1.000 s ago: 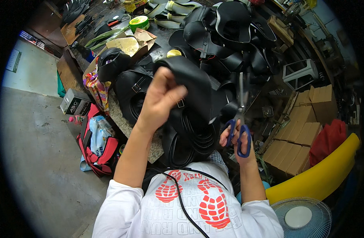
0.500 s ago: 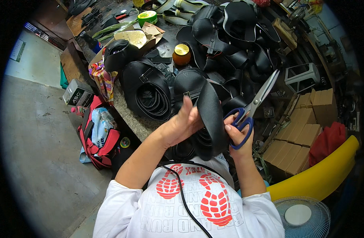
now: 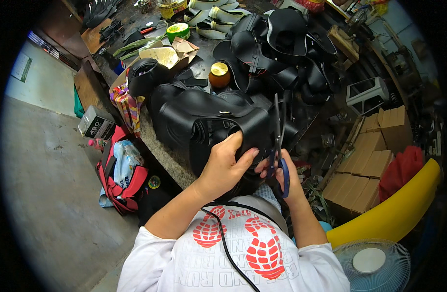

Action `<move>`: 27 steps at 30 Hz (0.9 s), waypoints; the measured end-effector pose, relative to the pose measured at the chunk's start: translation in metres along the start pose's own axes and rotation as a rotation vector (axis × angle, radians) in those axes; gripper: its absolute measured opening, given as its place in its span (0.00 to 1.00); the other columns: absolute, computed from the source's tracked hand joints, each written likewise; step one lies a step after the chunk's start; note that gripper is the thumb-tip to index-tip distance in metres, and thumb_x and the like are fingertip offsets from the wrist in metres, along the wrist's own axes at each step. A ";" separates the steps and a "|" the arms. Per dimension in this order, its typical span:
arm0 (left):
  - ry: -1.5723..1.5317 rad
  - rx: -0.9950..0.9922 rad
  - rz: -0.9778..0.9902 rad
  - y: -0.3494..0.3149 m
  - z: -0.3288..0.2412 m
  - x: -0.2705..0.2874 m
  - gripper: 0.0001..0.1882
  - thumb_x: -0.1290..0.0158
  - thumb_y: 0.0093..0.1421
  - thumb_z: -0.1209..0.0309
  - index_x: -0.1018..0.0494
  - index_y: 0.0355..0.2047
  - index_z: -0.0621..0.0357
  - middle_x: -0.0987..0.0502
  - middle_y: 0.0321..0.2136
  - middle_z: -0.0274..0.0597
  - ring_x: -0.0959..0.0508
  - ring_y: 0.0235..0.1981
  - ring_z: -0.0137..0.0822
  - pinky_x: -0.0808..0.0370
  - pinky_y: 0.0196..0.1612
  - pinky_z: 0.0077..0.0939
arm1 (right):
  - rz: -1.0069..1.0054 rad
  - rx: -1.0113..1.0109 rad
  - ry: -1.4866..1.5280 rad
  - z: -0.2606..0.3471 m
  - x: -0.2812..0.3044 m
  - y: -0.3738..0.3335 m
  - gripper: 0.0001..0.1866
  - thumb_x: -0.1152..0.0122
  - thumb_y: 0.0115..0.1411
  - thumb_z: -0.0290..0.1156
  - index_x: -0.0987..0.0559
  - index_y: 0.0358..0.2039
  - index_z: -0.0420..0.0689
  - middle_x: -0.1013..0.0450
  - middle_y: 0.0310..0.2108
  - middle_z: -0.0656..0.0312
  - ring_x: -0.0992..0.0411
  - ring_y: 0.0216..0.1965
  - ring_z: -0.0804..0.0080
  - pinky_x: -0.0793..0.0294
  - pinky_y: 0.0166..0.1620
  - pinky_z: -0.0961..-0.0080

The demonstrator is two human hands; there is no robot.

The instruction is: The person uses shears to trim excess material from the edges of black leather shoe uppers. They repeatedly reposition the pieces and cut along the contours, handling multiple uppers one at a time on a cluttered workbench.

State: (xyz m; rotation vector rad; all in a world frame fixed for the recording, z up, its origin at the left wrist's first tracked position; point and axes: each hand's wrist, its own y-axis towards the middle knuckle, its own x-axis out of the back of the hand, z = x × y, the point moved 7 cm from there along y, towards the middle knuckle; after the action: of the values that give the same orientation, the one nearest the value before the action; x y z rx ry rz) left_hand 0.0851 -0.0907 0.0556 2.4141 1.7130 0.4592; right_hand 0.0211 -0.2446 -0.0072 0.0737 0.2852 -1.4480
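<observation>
In the middle of the view my left hand [image 3: 224, 159] is closed on a black leather shoe upper [image 3: 252, 127], its thumb pressed along the near edge. The upper is spread sideways above my lap, its strap side toward the left. My right hand [image 3: 289, 175] holds a pair of scissors [image 3: 284, 179] by the dark blue handles. Their blades point away from me, slightly apart, beside the right edge of the upper. Some right fingertips come close to the leather by my left thumb; whether they touch it I cannot tell.
Beyond lie piled black uppers [image 3: 287, 34], an amber jar with a gold lid [image 3: 219, 74] and a green tub [image 3: 178, 32]. Cardboard boxes [image 3: 362, 160], a yellow curved surface [image 3: 389, 207] and a fan [image 3: 372, 263] stand right. A red bag [image 3: 121, 180] is at left.
The upper has turned from standing on edge to lying spread sideways. My left hand has closed on its edge. The scissors have swung more upright and moved left with my right hand.
</observation>
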 end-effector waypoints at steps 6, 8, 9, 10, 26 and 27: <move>0.348 -0.022 0.026 -0.011 0.009 0.008 0.09 0.42 0.55 0.77 0.30 0.34 0.67 0.26 0.25 0.54 0.23 0.27 0.54 0.27 0.28 0.39 | 0.094 -0.161 -0.088 -0.014 0.001 -0.009 0.35 0.38 0.57 0.60 0.33 0.47 0.40 0.27 0.32 0.59 0.28 0.34 0.74 0.29 0.39 0.79; 0.457 -0.100 0.047 -0.012 0.005 0.009 0.10 0.41 0.54 0.78 0.29 0.34 0.65 0.26 0.25 0.52 0.23 0.26 0.52 0.27 0.28 0.40 | 0.081 -0.168 -0.045 -0.008 0.007 -0.006 0.35 0.35 0.55 0.59 0.32 0.45 0.40 0.27 0.30 0.62 0.28 0.32 0.77 0.29 0.37 0.80; 0.512 -0.125 0.072 -0.014 0.002 0.009 0.10 0.41 0.52 0.78 0.29 0.35 0.64 0.26 0.25 0.51 0.23 0.26 0.51 0.27 0.27 0.39 | 0.094 -0.163 -0.057 -0.004 0.009 -0.004 0.31 0.34 0.56 0.55 0.31 0.44 0.40 0.28 0.28 0.62 0.28 0.30 0.77 0.29 0.36 0.81; 0.569 -0.139 0.098 -0.016 0.001 0.009 0.11 0.42 0.51 0.79 0.28 0.35 0.63 0.26 0.25 0.50 0.23 0.26 0.50 0.27 0.27 0.39 | 0.106 -0.158 -0.068 0.001 0.011 -0.002 0.28 0.34 0.57 0.51 0.31 0.43 0.40 0.28 0.27 0.62 0.28 0.29 0.78 0.28 0.35 0.81; 0.711 -0.294 0.177 -0.019 -0.002 0.021 0.15 0.47 0.47 0.83 0.26 0.38 0.59 0.26 0.30 0.50 0.23 0.32 0.51 0.26 0.35 0.40 | 0.054 -0.343 -0.399 0.028 0.031 0.000 0.13 0.34 0.52 0.29 0.28 0.35 0.40 0.29 0.21 0.67 0.29 0.21 0.83 0.27 0.26 0.86; 0.686 -0.311 0.170 -0.020 -0.002 0.021 0.15 0.47 0.47 0.83 0.26 0.38 0.59 0.26 0.30 0.50 0.23 0.32 0.51 0.26 0.35 0.40 | 0.042 -0.351 -0.355 0.027 0.031 -0.001 0.12 0.34 0.53 0.28 0.28 0.34 0.40 0.29 0.20 0.68 0.30 0.20 0.84 0.29 0.25 0.87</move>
State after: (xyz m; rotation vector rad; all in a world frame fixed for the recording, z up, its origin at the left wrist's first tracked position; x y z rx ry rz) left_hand 0.0733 -0.0641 0.0552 2.3127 1.4668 1.5945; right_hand 0.0271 -0.2811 0.0118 -0.4552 0.2398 -1.3224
